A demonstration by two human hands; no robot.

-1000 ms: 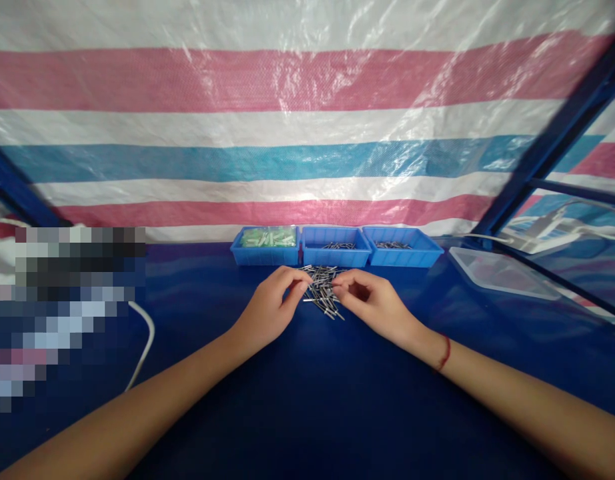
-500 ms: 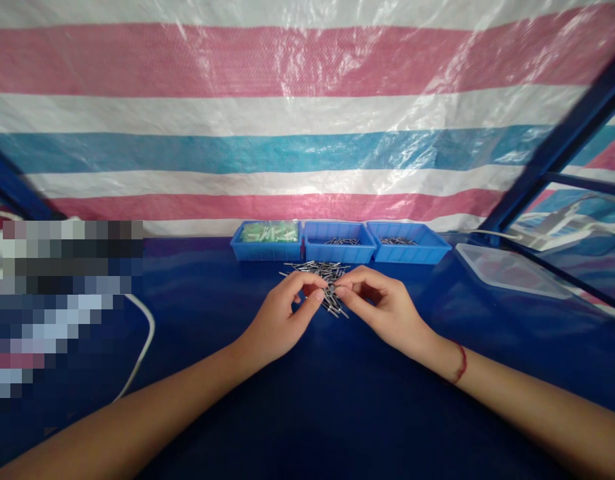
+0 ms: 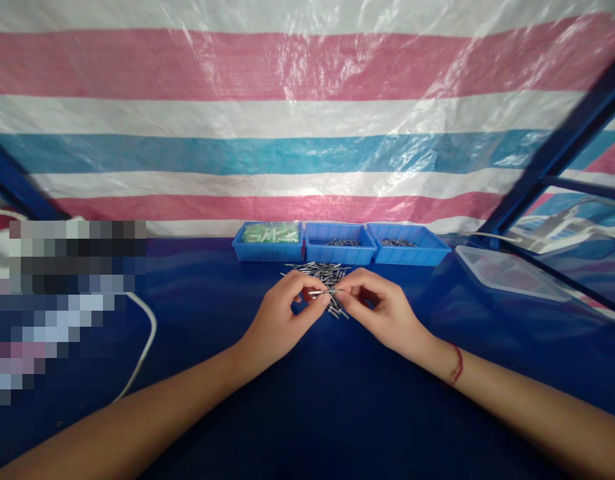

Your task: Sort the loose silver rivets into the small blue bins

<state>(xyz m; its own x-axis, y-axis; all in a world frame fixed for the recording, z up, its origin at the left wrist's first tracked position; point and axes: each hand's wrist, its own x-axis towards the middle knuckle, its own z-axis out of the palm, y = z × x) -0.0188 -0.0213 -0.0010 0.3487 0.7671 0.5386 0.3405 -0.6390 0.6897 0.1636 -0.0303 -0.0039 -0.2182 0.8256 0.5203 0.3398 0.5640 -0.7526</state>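
Note:
A slim silver metal pin (image 3: 316, 293), thicker toward its left end, lies level between my two hands. My left hand (image 3: 283, 312) pinches it between thumb and forefinger. At the thin right end, the thumb and forefinger of my right hand (image 3: 375, 301) are closed on it, fingertips almost meeting those of the left. Just behind and below the fingers is a loose pile of similar silver and dark pins (image 3: 320, 271) on the blue table (image 3: 307, 400), partly hidden by both hands.
Three blue bins stand behind the pile: a left bin (image 3: 267, 253) with pale green pieces in clear plastic, a middle bin (image 3: 337, 255) and a right bin (image 3: 412, 256) holding metal pins. A translucent lid (image 3: 510, 273) lies right; a white cable (image 3: 150, 327) curves at left.
My hands, apart over the pile a second ago, have come together. A metal pin now shows between their fingertips. The view has shifted slightly.

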